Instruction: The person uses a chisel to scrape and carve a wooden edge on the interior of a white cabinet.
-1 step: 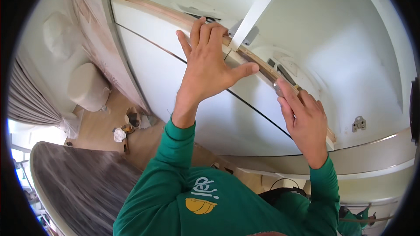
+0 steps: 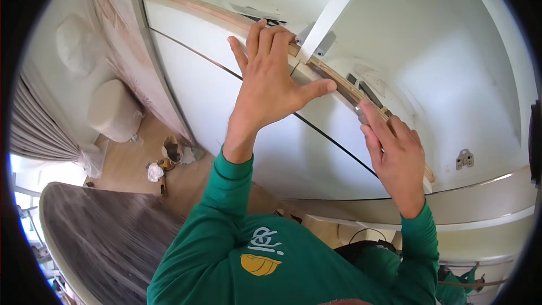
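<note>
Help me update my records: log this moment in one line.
left hand: spread over wooden strip | right hand: at metal piece, grip partly hidden | wooden strip: along white panel

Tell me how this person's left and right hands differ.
The left hand is spread with its thumb stuck out; the right hand has its fingers bent inward. The left hand appears to hold nothing, while the right hand seems to grip a metal piece, mostly hidden. Both hands are bare and at the wooden strip.
</note>
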`<state>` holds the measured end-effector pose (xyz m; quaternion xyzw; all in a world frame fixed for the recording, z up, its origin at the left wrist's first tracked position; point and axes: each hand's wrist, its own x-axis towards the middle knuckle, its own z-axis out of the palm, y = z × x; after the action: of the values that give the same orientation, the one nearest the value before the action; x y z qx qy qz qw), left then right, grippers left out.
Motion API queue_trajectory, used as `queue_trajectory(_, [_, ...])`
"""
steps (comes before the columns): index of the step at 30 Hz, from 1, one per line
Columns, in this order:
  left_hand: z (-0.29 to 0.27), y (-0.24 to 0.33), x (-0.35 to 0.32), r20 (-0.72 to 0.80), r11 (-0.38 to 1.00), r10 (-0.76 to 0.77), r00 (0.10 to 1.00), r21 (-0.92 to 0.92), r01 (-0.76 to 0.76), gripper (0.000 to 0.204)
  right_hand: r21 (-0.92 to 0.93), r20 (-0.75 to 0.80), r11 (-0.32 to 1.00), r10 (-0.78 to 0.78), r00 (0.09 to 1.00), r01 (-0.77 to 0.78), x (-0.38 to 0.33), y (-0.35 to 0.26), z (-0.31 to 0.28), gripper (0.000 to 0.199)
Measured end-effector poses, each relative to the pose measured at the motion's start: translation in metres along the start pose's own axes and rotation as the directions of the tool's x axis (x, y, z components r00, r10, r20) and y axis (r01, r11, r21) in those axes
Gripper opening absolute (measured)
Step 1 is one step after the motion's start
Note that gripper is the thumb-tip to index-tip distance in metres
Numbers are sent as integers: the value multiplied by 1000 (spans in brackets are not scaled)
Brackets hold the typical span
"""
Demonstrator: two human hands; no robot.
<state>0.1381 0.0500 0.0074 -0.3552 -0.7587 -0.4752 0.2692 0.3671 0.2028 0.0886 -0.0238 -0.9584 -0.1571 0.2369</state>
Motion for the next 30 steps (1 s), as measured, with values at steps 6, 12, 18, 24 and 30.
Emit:
queue_trajectory(6, [5, 3, 0, 34, 1000, -9, 999, -4, 9, 116, -61, -7, 998, 29, 1000, -29, -4, -3, 1, 51])
queue_trajectory(12, [-4, 1, 4, 97, 998, -37, 995, 54, 32, 120, -50, -18, 999, 11, 1000, -12, 2, -2, 6, 52])
queue_trajectory(18, [-6, 6, 3, 117, 998, -57, 992, 26, 54, 116, -66, -12, 998, 13, 1000, -14, -3, 0, 1, 49])
queue_trajectory(24, [-8, 2, 4, 133, 997, -72, 989, 35, 68, 116, -51, -30, 999, -12, 999, 11, 2, 3, 5, 47])
queue_trajectory(30, [-2, 9, 2, 94, 998, -63, 994, 37, 60, 123, -99, -2, 995, 17, 1000, -17, -11, -1, -8, 50])
